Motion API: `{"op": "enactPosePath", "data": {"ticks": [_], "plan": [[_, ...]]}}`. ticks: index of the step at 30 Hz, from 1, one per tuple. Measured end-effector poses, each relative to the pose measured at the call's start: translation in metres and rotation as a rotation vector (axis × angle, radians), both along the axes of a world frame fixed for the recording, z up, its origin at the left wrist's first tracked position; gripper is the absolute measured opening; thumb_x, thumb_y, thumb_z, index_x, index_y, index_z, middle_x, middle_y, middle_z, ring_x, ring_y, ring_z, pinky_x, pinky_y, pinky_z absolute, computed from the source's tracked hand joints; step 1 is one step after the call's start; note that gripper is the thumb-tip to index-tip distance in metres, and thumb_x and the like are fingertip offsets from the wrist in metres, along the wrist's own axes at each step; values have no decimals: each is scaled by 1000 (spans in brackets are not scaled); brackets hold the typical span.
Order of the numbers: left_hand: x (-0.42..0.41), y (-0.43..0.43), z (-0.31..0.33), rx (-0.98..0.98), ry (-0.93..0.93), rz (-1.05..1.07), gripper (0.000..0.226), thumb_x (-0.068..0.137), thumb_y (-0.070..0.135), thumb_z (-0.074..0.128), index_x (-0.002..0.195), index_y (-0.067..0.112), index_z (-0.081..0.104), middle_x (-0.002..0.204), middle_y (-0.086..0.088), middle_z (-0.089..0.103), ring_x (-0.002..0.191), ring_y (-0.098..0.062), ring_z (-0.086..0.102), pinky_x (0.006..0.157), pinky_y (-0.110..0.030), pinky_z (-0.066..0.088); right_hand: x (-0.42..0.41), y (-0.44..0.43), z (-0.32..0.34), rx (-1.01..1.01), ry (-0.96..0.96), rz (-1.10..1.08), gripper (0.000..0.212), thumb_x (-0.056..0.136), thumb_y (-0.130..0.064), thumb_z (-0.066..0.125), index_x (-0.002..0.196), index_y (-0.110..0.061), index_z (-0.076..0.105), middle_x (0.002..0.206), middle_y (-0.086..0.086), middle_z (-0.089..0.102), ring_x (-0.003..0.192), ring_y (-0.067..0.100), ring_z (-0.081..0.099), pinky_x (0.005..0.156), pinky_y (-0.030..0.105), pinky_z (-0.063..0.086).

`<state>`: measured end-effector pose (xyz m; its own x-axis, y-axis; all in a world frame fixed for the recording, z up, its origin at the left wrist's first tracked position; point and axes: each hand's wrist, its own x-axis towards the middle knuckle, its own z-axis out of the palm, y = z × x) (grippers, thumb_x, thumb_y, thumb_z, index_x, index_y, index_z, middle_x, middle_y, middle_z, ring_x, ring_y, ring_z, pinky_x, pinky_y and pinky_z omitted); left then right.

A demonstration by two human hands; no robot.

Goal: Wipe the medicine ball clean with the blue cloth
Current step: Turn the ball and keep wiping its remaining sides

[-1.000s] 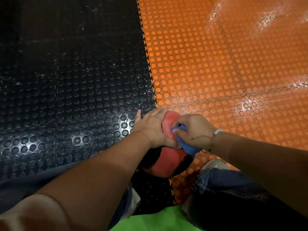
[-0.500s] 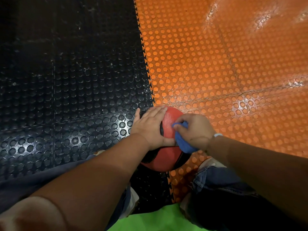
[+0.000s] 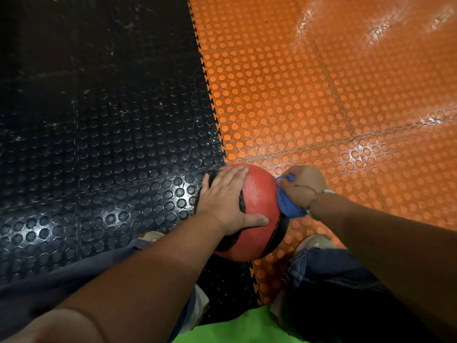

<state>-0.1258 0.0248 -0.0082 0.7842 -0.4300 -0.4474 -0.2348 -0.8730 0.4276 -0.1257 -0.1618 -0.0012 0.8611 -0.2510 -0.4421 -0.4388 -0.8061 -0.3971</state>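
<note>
The red and black medicine ball [image 3: 257, 199] sits on the floor between my feet, on the seam of the black and orange mats. My left hand [image 3: 226, 199] lies flat over the ball's top left side, fingers spread and thumb stretched across the red panel. My right hand [image 3: 303, 185] grips the bunched blue cloth [image 3: 286, 205] and presses it against the ball's right side. Most of the cloth is hidden under that hand.
Black studded mat [image 3: 99, 144] covers the floor on the left, orange studded mat [image 3: 321, 95] on the right. My knees in dark trousers [image 3: 329, 280] and my shoes [image 3: 311, 242] flank the ball. A green garment edge [image 3: 237, 328] shows at the bottom.
My right hand has slid the blue cloth from the ball's top toward its right side. More of the red panel is uncovered. My left hand has stayed on the ball.
</note>
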Motion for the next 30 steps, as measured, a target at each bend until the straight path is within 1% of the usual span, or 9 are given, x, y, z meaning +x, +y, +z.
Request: {"op": "enactPosePath", "data": {"ticks": [3,6,11,15,20,22,25,27,30], "plan": [[1,3,0,11,-1,-22,119,62,78,61,151,32,-2,158,17,-2,145,-6,-5,117,-44,-12,-17,18,8,22,-82,161,18,90,-27,56,100,-17,67,106,7,67,99,25,59,80,28,45],[3,4,1,8,5,-36,117,65,75,62,152,30,-2,158,17,-4,145,-6,-6,116,-42,-12,-33,35,21,23,-132,433,23,92,-30,51,107,-19,65,112,2,63,105,21,55,91,30,41],[3,-2,2,7,13,15,118,65,78,60,152,28,-2,159,14,-1,145,-9,-2,118,-45,-7,-12,24,16,-71,-122,187,22,93,-29,52,103,-16,67,108,8,66,99,26,58,78,29,43],[7,1,3,15,26,11,117,66,71,65,152,28,-2,159,13,-2,145,-9,-3,118,-41,-8,-23,49,22,-31,-151,371,21,93,-27,49,99,-17,66,105,4,64,99,23,56,86,29,40],[6,-2,0,-30,23,22,118,64,75,64,152,27,1,159,13,2,145,-9,-1,118,-41,-7,3,29,16,-44,-62,112,21,92,-28,53,97,-14,68,101,10,67,93,28,60,71,28,42],[9,-3,0,-36,19,38,118,64,73,65,152,27,3,158,12,3,145,-10,1,118,-41,-6,2,36,19,-88,-92,195,22,92,-28,51,96,-14,67,98,10,66,92,28,60,70,28,42],[8,4,-1,-37,29,25,120,62,71,68,152,28,2,158,15,0,145,-8,-1,118,-39,-8,-9,46,22,-6,-104,374,21,91,-28,52,100,-16,67,101,6,66,96,25,59,80,31,45],[3,6,-1,-37,32,11,121,61,74,67,152,30,1,158,15,0,145,-8,-2,118,-40,-8,2,32,19,57,-38,269,19,88,-29,58,97,-17,70,101,6,68,96,23,60,81,30,47],[0,5,-2,-27,12,28,121,61,76,65,152,29,1,158,13,2,146,-11,-1,118,-41,-8,11,21,16,13,-62,148,18,89,-29,59,95,-16,70,100,7,67,96,24,60,76,26,43]]}}
